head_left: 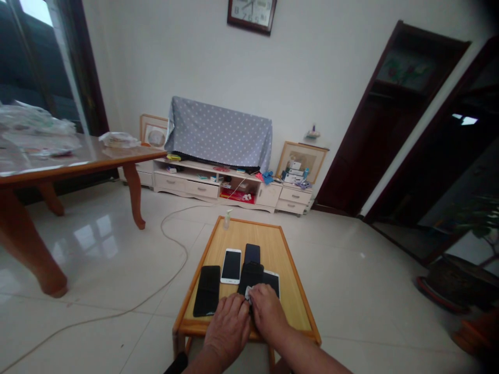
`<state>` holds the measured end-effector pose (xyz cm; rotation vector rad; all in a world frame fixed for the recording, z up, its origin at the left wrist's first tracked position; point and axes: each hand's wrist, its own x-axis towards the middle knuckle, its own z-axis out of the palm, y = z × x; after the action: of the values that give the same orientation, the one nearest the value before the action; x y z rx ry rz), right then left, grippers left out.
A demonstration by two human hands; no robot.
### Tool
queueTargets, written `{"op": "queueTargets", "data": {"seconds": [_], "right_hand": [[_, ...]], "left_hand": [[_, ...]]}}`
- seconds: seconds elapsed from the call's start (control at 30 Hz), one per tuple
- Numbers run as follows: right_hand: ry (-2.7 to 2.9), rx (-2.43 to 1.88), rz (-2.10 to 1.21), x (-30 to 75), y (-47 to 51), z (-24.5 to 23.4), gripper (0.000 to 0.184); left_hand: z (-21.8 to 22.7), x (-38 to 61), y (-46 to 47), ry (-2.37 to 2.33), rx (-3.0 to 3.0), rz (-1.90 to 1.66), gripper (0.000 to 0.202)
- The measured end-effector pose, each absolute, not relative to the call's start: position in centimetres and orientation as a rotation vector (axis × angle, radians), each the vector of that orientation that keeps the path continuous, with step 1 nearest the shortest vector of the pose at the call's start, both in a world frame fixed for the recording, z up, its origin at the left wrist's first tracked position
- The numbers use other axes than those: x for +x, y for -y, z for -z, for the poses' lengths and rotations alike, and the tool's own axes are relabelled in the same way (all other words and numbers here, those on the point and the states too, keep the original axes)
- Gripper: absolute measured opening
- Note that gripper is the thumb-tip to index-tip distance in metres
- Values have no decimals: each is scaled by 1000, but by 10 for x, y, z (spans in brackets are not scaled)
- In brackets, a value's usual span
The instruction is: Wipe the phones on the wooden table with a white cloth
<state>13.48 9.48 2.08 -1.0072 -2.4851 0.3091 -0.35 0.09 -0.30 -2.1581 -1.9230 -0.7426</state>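
Low wooden bench (275, 249) carries five smartphones. The black smartphone (250, 275) lies directly ahead of both hands, long axis pointing away from the person. Right hand (268, 311) is nearer; its fingers (258, 295) appear closed on a white cloth (248, 293). Left hand (228, 327), just beside it: finger state cannot be told.

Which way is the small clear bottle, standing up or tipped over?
Upright: the small clear bottle stands on the far end of the wooden table.

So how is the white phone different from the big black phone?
The white phone has a pale frame around its dark screen, but the black phone is dark all over. The black phone looks bigger than the white phone. Both lie flat on the wooden table.
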Motion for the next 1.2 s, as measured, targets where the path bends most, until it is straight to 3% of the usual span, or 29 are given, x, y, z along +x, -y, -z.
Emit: {"op": "queueTargets", "data": {"seconds": [0.33, 0.67, 0.87, 1.07, 1.2], "right_hand": [[2611, -1052, -249, 152, -91, -29, 45], [2617, -1130, -238, 164, -103, -43, 45], [2753, -859, -353, 164, -98, -45, 45], [2641, -1169, -292, 154, -129, -53, 45], [2708, -1002, -355, 149, -121, -51, 43]], "left_hand": [[-3, 0, 2, 1932, -2156, 738, 27], [0, 5, 1, 1928, -2115, 765, 25], [0, 4, -2, 1915, -2130, 745, 28], [6, 3, -5, 1890, -2055, 768, 27], [9, 1, -7, 1844, -2057, 768, 26]]}}
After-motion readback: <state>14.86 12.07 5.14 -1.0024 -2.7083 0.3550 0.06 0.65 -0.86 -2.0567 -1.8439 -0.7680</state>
